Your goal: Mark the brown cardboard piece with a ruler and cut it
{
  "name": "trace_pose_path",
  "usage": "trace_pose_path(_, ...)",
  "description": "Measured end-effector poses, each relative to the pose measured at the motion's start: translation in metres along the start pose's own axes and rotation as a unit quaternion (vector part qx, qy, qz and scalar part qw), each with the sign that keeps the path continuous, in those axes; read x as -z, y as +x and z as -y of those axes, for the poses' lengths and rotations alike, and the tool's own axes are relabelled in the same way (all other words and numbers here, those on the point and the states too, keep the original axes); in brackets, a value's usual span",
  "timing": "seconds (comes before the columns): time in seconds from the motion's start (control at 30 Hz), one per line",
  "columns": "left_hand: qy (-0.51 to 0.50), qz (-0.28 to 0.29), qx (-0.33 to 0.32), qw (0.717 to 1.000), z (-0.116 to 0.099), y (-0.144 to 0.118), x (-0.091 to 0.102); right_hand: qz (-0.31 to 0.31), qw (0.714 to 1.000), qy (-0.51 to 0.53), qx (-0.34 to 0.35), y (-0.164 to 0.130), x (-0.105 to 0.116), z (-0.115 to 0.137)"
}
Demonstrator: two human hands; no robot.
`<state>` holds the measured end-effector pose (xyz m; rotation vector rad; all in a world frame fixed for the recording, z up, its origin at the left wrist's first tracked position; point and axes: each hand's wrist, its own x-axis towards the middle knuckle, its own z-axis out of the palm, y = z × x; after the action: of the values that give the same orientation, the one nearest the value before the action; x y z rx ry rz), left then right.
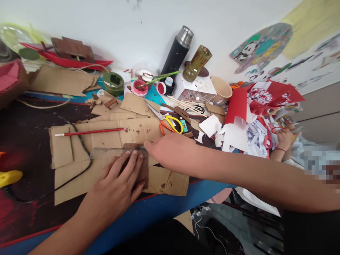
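My left hand (117, 175) lies flat, fingers spread, on a clear ruler (102, 152) and a brown-painted piece of cardboard (143, 173). Against the right end of the ruler is my right hand (166, 147), curled closed, with the thumb pointing left. A small teal bit shows by its thumb; what the fingers hold is hidden. Plain cardboard sheets (71, 184) lie beneath. A red paintbrush (92, 132) rests across them. Just beyond my right hand lie scissors (174, 124) with yellow and orange handles, blades apart.
Along the wall stand a red model boat (75, 58), a green paint jar (113, 84), a pink paint pot (139, 88), a black thermos (176, 53) and a white box (195, 88). A black cord (71, 180) crosses the cardboard. At right are paper scraps (256, 138) and another person's hand (283, 138).
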<state>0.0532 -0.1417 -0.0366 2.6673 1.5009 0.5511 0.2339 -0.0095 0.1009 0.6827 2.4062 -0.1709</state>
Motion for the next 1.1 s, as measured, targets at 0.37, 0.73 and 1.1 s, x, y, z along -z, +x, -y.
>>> trace_pose_path(0.37, 0.014, -0.002, -0.010, 1.000, 0.001, -0.001, 0.000, -0.004, 1.000, 0.018, 0.008, -0.005, -0.001, -0.006)
trace_pose_path(0.73, -0.013, 0.008, 0.010, 1.000, 0.000, -0.002, -0.001, -0.009, 1.000, 0.013, 0.007, -0.004, -0.007, -0.007)
trace_pose_path(1.1, -0.034, 0.018, 0.012, 0.999, 0.001, -0.002, 0.001, -0.023, 1.000, -0.002, -0.016, 0.002, -0.006, 0.005)
